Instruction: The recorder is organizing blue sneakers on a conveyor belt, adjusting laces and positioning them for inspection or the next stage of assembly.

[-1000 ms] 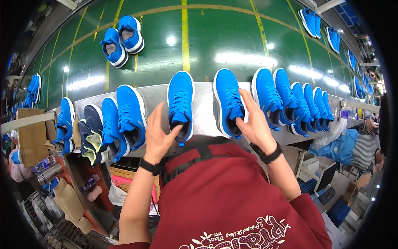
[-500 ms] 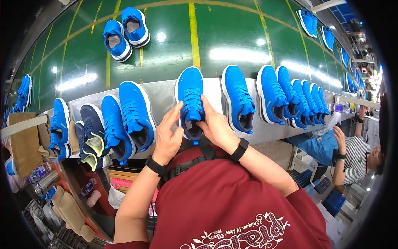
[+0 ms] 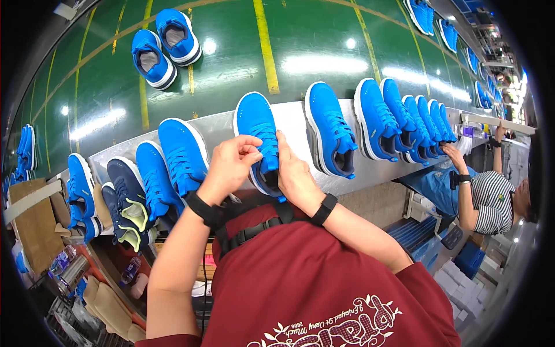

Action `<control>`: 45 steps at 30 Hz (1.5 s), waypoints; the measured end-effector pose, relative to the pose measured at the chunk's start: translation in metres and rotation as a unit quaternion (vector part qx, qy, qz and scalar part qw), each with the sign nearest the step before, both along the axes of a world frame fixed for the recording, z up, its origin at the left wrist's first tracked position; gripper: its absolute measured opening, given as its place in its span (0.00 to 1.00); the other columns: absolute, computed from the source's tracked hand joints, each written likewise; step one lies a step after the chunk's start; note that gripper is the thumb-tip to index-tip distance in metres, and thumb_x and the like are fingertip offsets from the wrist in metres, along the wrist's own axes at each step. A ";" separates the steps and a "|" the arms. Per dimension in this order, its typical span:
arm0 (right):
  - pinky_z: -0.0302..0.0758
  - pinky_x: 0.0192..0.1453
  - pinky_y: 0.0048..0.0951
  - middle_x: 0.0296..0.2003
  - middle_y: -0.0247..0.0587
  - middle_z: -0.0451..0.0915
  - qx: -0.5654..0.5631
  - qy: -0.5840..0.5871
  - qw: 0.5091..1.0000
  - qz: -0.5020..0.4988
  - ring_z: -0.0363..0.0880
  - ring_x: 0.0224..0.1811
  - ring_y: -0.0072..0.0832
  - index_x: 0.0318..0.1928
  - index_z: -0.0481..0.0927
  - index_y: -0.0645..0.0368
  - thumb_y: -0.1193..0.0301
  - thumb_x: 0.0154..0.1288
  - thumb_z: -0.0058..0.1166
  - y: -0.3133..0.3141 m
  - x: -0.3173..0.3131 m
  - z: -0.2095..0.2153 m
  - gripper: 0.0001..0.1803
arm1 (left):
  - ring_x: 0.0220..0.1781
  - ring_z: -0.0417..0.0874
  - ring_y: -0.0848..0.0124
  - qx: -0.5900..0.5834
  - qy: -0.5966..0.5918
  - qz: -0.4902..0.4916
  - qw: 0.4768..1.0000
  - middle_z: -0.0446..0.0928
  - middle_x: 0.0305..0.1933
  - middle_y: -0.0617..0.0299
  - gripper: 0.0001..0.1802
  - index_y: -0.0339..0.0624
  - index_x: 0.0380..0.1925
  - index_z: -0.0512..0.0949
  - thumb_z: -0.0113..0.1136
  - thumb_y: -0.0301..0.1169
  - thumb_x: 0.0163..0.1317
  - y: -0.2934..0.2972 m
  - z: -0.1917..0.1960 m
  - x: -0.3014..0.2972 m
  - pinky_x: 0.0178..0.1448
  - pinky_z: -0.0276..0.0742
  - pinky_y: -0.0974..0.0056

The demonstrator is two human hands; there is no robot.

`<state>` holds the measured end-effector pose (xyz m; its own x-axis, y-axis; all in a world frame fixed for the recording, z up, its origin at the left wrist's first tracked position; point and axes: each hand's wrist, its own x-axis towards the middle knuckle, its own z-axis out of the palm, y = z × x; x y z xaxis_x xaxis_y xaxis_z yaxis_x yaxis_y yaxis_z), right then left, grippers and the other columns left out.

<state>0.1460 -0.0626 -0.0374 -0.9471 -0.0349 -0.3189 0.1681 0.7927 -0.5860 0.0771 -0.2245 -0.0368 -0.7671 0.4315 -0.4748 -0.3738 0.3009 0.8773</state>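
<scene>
In front of me on the metal ledge stands a blue sneaker (image 3: 254, 113) with blue laces and a white sole, its toe pointing away. My right hand (image 3: 298, 176) grips its right side near the collar, fingers stretched along the upper; the thumb is mostly hidden. At the left edge of the laces, my left hand (image 3: 231, 165) is closed, thumb and forefinger pinched together. Whether a lace end is between them I cannot make out. Another blue sneaker (image 3: 329, 124) stands just right of my right hand. Left of my left hand is a further blue sneaker (image 3: 180, 147).
More blue sneakers (image 3: 378, 124) line the metal ledge (image 3: 222, 124) to the right. Dark navy shoes (image 3: 124, 185) stand at the left. A blue pair (image 3: 165, 49) sits on the green surface (image 3: 231, 52) beyond. At the right, a person in a striped shirt (image 3: 494, 199) reaches toward the row.
My left hand has lifted from the sneaker's left side to its laces, fingers now pinched. My right hand stays on the right side. The whole view has shifted slightly.
</scene>
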 end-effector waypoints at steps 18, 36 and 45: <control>0.72 0.59 0.36 0.53 0.60 0.76 -0.247 0.002 0.965 -0.089 0.76 0.57 0.46 0.66 0.63 0.61 0.80 0.65 0.44 0.025 0.002 0.022 0.28 | 0.73 0.55 0.46 -0.141 0.277 -0.044 0.949 0.52 0.71 0.40 0.59 0.37 0.69 0.51 0.77 0.31 0.38 0.009 -0.004 0.041 0.73 0.56 0.52; 0.76 0.53 0.39 0.41 0.53 0.82 -0.072 0.200 0.977 -0.008 0.78 0.50 0.47 0.56 0.75 0.61 0.80 0.59 0.53 0.018 0.003 0.006 0.22 | 0.68 0.62 0.47 -0.189 0.337 0.044 0.921 0.60 0.68 0.44 0.54 0.37 0.68 0.52 0.69 0.19 0.37 0.035 -0.033 0.045 0.69 0.60 0.51; 0.79 0.41 0.33 0.34 0.44 0.84 -0.109 0.129 0.985 0.018 0.84 0.39 0.40 0.56 0.76 0.53 0.79 0.54 0.62 0.025 -0.017 0.027 0.27 | 0.65 0.66 0.48 -0.202 0.374 0.057 0.903 0.65 0.65 0.45 0.55 0.37 0.68 0.53 0.72 0.24 0.37 0.030 -0.037 0.044 0.66 0.61 0.51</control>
